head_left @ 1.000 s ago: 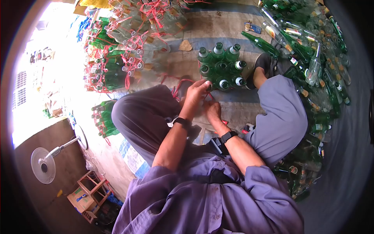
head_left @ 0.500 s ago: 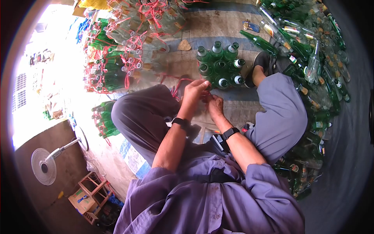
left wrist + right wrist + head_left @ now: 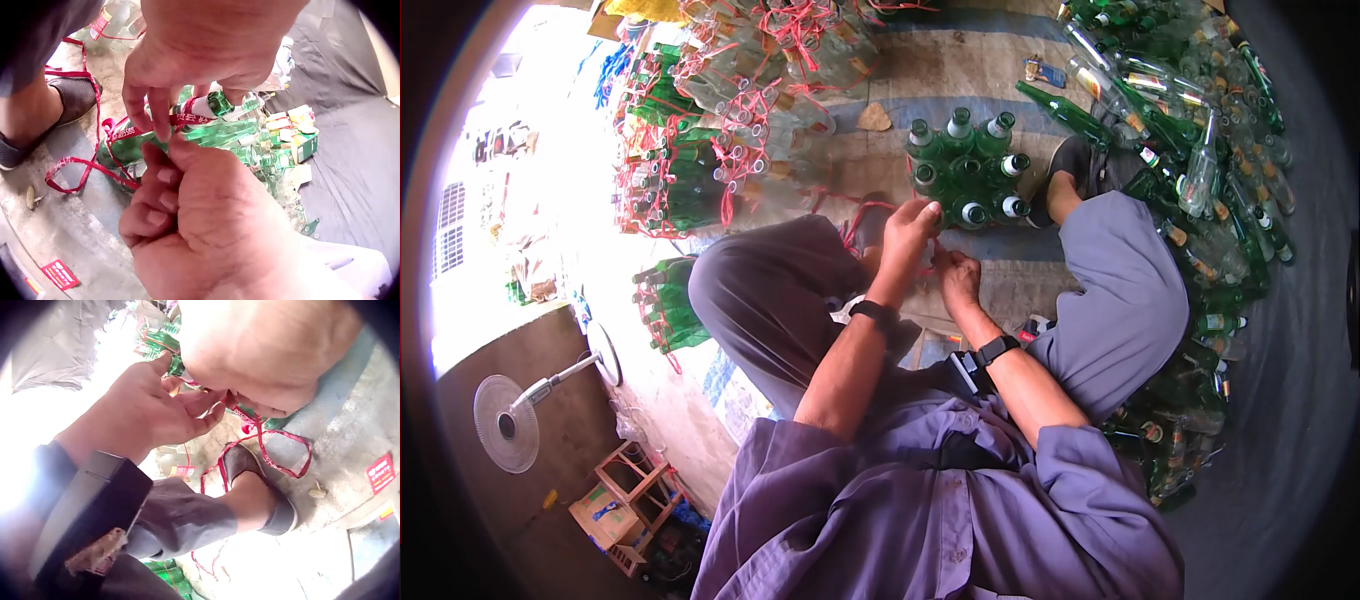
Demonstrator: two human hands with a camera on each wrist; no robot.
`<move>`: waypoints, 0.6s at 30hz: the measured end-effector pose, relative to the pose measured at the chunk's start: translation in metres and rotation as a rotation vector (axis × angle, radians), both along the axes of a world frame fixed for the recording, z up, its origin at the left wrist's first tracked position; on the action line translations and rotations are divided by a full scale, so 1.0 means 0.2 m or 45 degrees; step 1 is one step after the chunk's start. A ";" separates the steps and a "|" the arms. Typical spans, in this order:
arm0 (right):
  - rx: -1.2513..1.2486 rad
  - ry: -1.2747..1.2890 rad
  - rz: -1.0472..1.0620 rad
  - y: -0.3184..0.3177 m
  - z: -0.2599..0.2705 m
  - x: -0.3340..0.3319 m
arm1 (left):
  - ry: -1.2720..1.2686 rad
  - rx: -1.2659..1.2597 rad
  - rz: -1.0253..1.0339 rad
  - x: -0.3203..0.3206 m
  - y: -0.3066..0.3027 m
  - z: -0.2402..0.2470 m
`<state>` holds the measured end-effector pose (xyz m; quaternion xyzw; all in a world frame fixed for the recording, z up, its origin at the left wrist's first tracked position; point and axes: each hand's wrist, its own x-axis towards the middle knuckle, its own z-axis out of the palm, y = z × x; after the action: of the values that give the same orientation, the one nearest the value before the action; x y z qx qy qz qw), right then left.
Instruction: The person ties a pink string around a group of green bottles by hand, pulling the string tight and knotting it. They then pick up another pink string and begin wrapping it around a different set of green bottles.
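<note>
Green bottles (image 3: 965,172) stand upright in a tight block in front of the crossed legs. At the block's near left corner, my left hand (image 3: 908,240) grips a bottle by its neck. In the left wrist view the thumb lies by the green bottle mouth (image 3: 219,103) and the fingers reach down to a printed red ribbon (image 3: 122,134). Just below, my right hand (image 3: 960,280) has its fingers curled, with thumb and forefinger pinching the ribbon. A loose loop of ribbon (image 3: 294,464) trails on the floor beside the left shoe (image 3: 240,464). The pinched stretch of ribbon is partly hidden by fingers.
Bottles bundled with red ribbon (image 3: 750,120) stand at the left. A pile of loose bottles (image 3: 1200,150) covers the right side. A dry leaf (image 3: 876,117) lies beyond the knee, and a standing fan (image 3: 507,424) is at the lower left.
My right hand has risen slightly toward the bottles, away from the lap. My left hand has stayed at the corner bottle, shifting only a little.
</note>
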<state>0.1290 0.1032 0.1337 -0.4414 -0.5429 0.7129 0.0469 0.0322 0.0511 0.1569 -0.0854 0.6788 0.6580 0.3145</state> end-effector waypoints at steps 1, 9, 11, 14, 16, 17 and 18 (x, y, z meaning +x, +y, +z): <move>0.125 -0.002 0.083 -0.01 -0.10 0.03 | 0.041 0.029 -0.009 0.01 0.00 -0.02; 0.341 -0.421 0.376 0.12 -0.21 0.05 | -0.027 -0.002 -0.067 0.01 0.00 -0.06; 0.363 -0.633 0.441 0.15 -0.24 0.04 | -0.048 -0.019 -0.051 0.01 0.00 -0.05; 0.488 -0.688 0.612 0.16 -0.31 0.04 | -0.007 0.027 -0.050 0.01 0.00 -0.05; 0.584 -0.741 0.764 0.17 -0.26 0.01 | 0.037 0.074 -0.013 0.01 0.01 -0.06; 0.489 -0.769 0.775 0.18 -0.24 0.01 | 0.057 0.097 0.002 0.01 0.01 -0.06; 0.394 -0.799 0.784 0.18 -0.21 0.02 | 0.038 0.131 0.070 0.01 0.02 -0.05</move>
<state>0.1325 0.1391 0.0908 -0.4419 -0.7365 0.4362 -0.2683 0.0348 0.0554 0.1478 -0.0779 0.6460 0.7016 0.2903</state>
